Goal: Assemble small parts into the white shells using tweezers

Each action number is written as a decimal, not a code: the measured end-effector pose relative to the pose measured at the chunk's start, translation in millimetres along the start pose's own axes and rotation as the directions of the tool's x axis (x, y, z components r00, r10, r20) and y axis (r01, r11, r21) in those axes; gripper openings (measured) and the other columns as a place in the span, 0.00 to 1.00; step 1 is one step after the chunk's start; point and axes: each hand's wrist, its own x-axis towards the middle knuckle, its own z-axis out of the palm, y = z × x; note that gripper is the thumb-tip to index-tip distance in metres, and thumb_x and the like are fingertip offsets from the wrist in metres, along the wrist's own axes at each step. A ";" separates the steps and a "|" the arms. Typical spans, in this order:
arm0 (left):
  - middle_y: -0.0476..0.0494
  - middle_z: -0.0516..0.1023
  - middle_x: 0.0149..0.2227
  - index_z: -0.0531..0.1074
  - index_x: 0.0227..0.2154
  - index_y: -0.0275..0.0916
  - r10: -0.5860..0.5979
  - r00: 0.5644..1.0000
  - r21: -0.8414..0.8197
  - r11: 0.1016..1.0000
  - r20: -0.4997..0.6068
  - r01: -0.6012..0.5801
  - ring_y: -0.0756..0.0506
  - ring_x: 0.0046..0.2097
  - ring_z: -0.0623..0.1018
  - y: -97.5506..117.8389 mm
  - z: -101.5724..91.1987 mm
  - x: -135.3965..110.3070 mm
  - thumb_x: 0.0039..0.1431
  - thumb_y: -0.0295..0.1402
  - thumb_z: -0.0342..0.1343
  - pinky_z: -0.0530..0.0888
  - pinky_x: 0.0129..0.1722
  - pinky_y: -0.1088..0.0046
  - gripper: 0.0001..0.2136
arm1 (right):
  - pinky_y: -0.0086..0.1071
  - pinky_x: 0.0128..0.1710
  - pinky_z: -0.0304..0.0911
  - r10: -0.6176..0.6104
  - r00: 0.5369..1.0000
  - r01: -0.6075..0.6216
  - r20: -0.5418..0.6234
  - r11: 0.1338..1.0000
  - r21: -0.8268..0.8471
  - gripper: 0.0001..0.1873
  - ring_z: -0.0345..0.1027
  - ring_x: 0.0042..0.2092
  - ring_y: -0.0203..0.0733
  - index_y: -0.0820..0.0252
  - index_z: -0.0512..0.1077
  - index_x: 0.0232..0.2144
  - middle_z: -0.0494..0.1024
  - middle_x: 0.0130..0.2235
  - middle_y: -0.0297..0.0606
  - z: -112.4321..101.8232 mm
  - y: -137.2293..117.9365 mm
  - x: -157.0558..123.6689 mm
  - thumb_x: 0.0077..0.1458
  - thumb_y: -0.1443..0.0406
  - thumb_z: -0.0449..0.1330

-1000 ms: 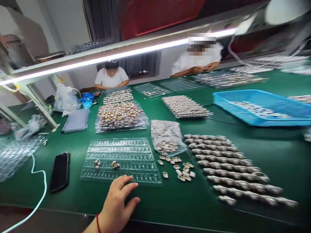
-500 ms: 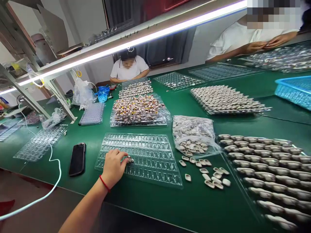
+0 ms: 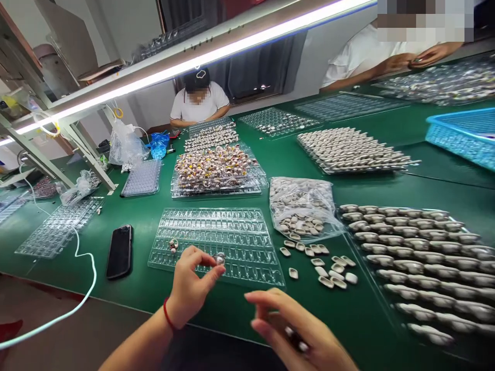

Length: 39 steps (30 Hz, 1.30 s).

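My left hand (image 3: pixel 195 283), with a red cord at the wrist, pinches a small shiny round piece (image 3: pixel 220 258) between thumb and forefinger. It hovers over the near edge of a clear plastic tray (image 3: pixel 216 226) with rows of small pockets. A small white and brown piece (image 3: pixel 173 246) sits toward the left of that tray. My right hand (image 3: pixel 294 324) is in the lower middle, blurred, its thumb and forefinger apart. Curled in its palm is a dark object with shiny spots (image 3: pixel 296 340), whose kind I cannot make out.
Loose beige hollow pieces (image 3: pixel 326 282) lie beside a clear bag (image 3: pixel 301 198) of them. Filled trays (image 3: pixel 417 257) stand at right; a stacked tray (image 3: pixel 218 170) is behind. A phone (image 3: pixel 119 252) and white cable (image 3: pixel 93 268) lie left. Two co-workers (image 3: pixel 199 105) sit across.
My left hand has moved right and slightly nearer, carrying the small shiny piece. My right hand has come into view from below. The view has shifted slightly.
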 end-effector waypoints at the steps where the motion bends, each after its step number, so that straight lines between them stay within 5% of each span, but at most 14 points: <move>1: 0.48 0.73 0.29 0.73 0.27 0.38 0.029 0.998 -0.060 0.998 -0.050 -0.032 0.47 0.33 0.74 5.8 4.1 -8.4 0.57 0.33 0.62 0.72 0.34 0.72 0.06 | 0.24 0.21 0.65 0.035 0.999 -0.036 0.014 0.999 0.029 0.09 0.66 0.25 0.34 0.54 0.71 0.44 0.74 0.33 0.35 7.6 1.0 3.4 0.62 0.62 0.59; 7: 0.49 0.71 0.26 0.74 0.29 0.39 0.303 0.921 0.098 0.953 -0.246 -0.287 0.47 0.31 0.69 23.3 18.7 -39.6 0.59 0.29 0.60 0.67 0.33 0.70 0.03 | 0.24 0.18 0.59 0.134 0.983 -0.120 -0.125 0.986 0.115 0.06 0.58 0.21 0.31 0.53 0.72 0.40 0.72 0.32 0.32 31.3 -0.6 9.0 0.58 0.66 0.62; 10: 0.49 0.71 0.26 0.74 0.30 0.39 0.369 0.897 0.158 0.928 -0.242 -0.339 0.47 0.31 0.69 23.7 20.4 -42.5 0.59 0.26 0.59 0.66 0.34 0.68 0.03 | 0.24 0.18 0.58 0.194 0.977 -0.178 -0.085 0.970 0.166 0.06 0.57 0.21 0.29 0.54 0.72 0.40 0.73 0.37 0.35 30.7 0.1 5.7 0.59 0.66 0.61; 14: 0.47 0.74 0.29 0.74 0.34 0.39 0.405 0.893 0.175 0.911 -0.198 -0.374 0.47 0.32 0.70 23.0 22.0 -46.1 0.57 0.22 0.59 0.65 0.36 0.67 0.06 | 0.25 0.24 0.64 0.219 0.975 -0.208 -0.044 0.960 0.188 0.06 0.68 0.28 0.34 0.54 0.74 0.41 0.75 0.39 0.37 25.3 1.8 4.6 0.60 0.66 0.60; 18: 0.48 0.74 0.30 0.73 0.41 0.40 0.378 0.915 0.040 0.926 -0.144 -0.376 0.47 0.33 0.71 20.2 14.2 -48.0 0.57 0.20 0.58 0.66 0.36 0.67 0.11 | 0.25 0.34 0.69 0.165 0.983 -0.153 -0.078 0.978 0.142 0.10 0.73 0.38 0.38 0.52 0.74 0.44 0.75 0.40 0.37 15.5 0.5 8.4 0.62 0.67 0.58; 22: 0.47 0.72 0.32 0.74 0.42 0.42 0.269 0.953 -0.061 0.958 -0.138 -0.279 0.47 0.35 0.72 16.3 -0.4 -40.0 0.59 0.22 0.57 0.69 0.36 0.69 0.11 | 0.24 0.32 0.69 0.145 0.989 -0.139 -0.039 0.982 0.130 0.12 0.72 0.35 0.36 0.52 0.73 0.46 0.74 0.38 0.36 6.9 -1.9 11.3 0.63 0.68 0.55; 27: 0.46 0.73 0.32 0.78 0.36 0.41 0.057 0.996 -0.210 0.977 0.069 -0.041 0.46 0.35 0.74 20.5 -7.9 -24.9 0.60 0.36 0.59 0.71 0.35 0.70 0.06 | 0.25 0.32 0.70 0.073 0.997 -0.072 -0.010 0.993 0.094 0.13 0.71 0.33 0.36 0.53 0.73 0.47 0.73 0.36 0.37 4.4 -4.7 12.0 0.63 0.70 0.54; 31: 0.44 0.76 0.30 0.78 0.31 0.39 -0.071 0.954 -0.343 0.923 0.292 0.174 0.46 0.33 0.75 23.4 -6.2 -20.6 0.61 0.46 0.55 0.71 0.35 0.71 0.15 | 0.26 0.32 0.72 0.022 1.000 -0.022 -0.003 0.995 0.094 0.16 0.71 0.34 0.37 0.52 0.72 0.49 0.72 0.36 0.37 4.8 -6.4 11.1 0.63 0.72 0.53; 39: 0.45 0.76 0.30 0.75 0.31 0.37 -0.179 0.841 -0.453 0.776 0.510 0.439 0.46 0.33 0.74 18.8 -2.7 -25.0 0.58 0.49 0.56 0.71 0.36 0.70 0.18 | 0.27 0.32 0.73 -0.062 0.998 0.062 -0.003 0.998 0.029 0.21 0.71 0.35 0.38 0.52 0.72 0.51 0.71 0.37 0.39 5.5 -6.6 10.2 0.61 0.76 0.51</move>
